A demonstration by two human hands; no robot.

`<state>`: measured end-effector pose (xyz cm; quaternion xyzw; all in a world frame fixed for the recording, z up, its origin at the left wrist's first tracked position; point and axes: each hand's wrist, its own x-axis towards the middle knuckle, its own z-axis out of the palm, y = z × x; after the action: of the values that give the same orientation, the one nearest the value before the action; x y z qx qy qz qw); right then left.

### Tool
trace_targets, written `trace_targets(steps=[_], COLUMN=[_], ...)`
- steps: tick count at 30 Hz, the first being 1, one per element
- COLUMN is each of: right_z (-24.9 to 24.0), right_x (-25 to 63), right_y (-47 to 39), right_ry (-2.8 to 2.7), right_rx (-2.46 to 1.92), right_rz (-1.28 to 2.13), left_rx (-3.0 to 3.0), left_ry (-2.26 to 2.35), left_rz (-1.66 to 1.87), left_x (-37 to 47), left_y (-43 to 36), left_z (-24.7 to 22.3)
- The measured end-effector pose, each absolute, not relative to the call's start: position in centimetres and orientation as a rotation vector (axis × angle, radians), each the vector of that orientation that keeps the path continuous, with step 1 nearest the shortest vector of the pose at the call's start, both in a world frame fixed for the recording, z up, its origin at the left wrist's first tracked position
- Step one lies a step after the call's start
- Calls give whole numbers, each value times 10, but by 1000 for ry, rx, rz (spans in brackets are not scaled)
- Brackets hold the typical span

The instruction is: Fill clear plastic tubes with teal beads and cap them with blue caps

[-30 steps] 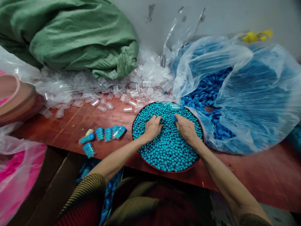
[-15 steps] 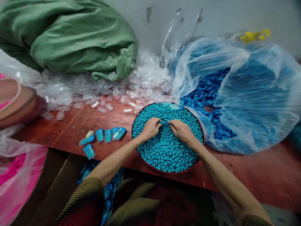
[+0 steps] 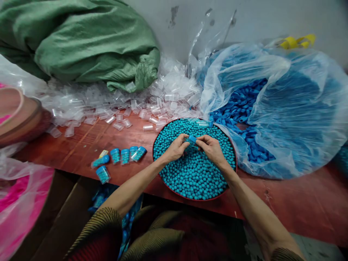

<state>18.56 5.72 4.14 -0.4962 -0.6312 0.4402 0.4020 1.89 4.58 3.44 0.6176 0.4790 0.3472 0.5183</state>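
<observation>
Above a round red-rimmed tray (image 3: pixel 196 199) of turquoise beads (image 3: pixel 190 179), both hands meet at one small clear bottle (image 3: pixel 188 140) with a blue cap (image 3: pixel 193 139). My left hand (image 3: pixel 175 148) pinches the clear end, partly hiding it. My right hand (image 3: pixel 212 148) grips the blue cap from the other side. Cap and bottle are together, lying roughly sideways. Another clear bottle (image 3: pixel 202 123) rests on the beads at the tray's far edge. Several filled bottles with blue caps (image 3: pixel 125 156) stand or lie on the table to the left.
Loose clear bottles (image 3: pixel 119 117) are heaped along the back beneath a green sack (image 3: pixel 95 47). At the right, an open plastic bag (image 3: pixel 301 108) spills blue caps (image 3: pixel 241 105). A pink tub (image 3: pixel 20 116) stands far left on the red table (image 3: pixel 73 156).
Both hands have turned the bottle so its blue cap and clear end show more plainly between my fingers. The hands stay over the beads; the tray and surroundings have not moved.
</observation>
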Motion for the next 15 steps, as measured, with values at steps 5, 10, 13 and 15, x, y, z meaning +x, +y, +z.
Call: trace_targets(steps=[5,10,13,15], right_z=[47,52,52,52], right_x=[183,185,187,187], right_y=[48,41,39,37], right_ry=[-1677,-1761,-1765,-1726], right_rx=[-1309,-1274,-1275,-1286], right_rz=[965,906,878,873], left_rx=[1394,1274,1243,1237], left_ry=[1139,1103,1114,1120], left_rz=[877,887,900,896], left_x=[21,24,27,29], left_y=[37,29,25,24], left_z=[39,51,56,57])
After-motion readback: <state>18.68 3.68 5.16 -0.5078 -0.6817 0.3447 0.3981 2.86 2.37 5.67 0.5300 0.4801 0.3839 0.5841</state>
